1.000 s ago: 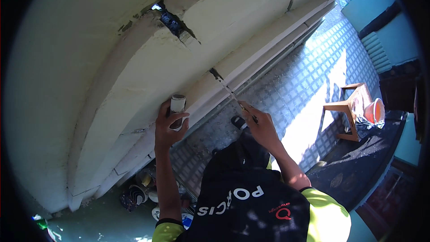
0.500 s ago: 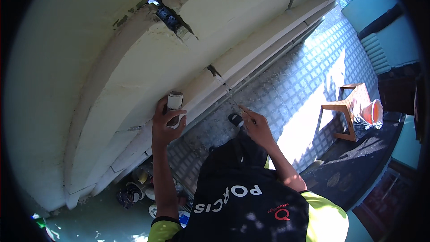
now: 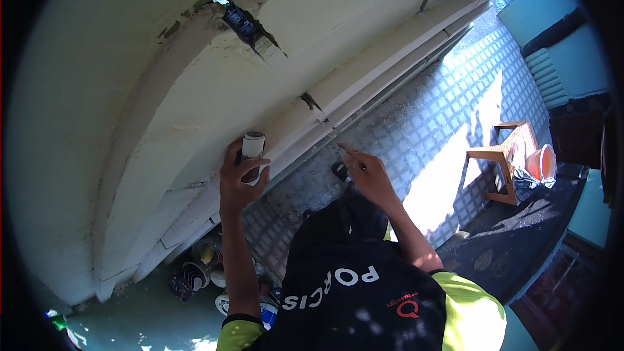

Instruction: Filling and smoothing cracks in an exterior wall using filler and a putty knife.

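My left hand is curled round a short white tube, held upright close to the cream wall; its open upper end looks brownish inside. Lower down, between thumb and fingers, a dark brown patch and a white edge show; I cannot tell whether they belong to the tube. Over the floor, my right hand is closed on a slim tool with a brownish end, its kind too small to make out. The cream wall has stepped ledges, a large dark hole and a smaller dark gap.
At the right stands a brown stool with an orange container in a clear plastic bag. Shoes and other objects lie below the wall at lower left. The patterned tile floor is partly sunlit, beside a dark raised surface.
My right hand has shifted slightly left, and the tool's end is now away from the gap between the ledges. My left hand stays on the tube almost unmoved.
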Motion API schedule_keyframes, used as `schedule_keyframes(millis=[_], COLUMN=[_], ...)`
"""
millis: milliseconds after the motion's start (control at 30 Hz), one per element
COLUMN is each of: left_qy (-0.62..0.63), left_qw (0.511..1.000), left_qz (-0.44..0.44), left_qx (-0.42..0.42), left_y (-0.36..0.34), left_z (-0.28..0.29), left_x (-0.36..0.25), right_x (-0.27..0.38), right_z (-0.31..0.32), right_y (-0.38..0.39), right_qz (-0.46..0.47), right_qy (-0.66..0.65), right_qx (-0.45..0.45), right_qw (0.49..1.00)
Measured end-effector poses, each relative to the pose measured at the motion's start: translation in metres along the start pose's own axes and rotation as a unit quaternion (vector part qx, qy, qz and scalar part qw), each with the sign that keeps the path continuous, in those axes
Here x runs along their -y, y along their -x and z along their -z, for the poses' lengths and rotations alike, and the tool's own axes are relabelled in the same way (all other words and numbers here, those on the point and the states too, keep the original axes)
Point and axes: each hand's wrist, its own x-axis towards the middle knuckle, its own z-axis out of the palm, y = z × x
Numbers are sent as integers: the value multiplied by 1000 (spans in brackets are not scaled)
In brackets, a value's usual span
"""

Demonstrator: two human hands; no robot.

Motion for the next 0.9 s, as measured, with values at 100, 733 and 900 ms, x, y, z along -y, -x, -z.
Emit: schedule_keyframes(millis=[100, 733, 900], left_qy=[4, 8, 13], left_qw=[1000, 1000, 1000], left_qz=[4, 0, 16], left_qx=[1, 4, 4], left_y=[-1, -1, 0], left_z=[0, 0, 0], left_x=[1, -4, -6], right_x=[-4, 12, -7], right_z=[-2, -15, -21], right_y=[4, 11, 19], right_qz=[-37, -4, 8], right_qy=[4, 51, 9], right_qx=[-7, -39, -69], right_qw=[999, 998, 998])
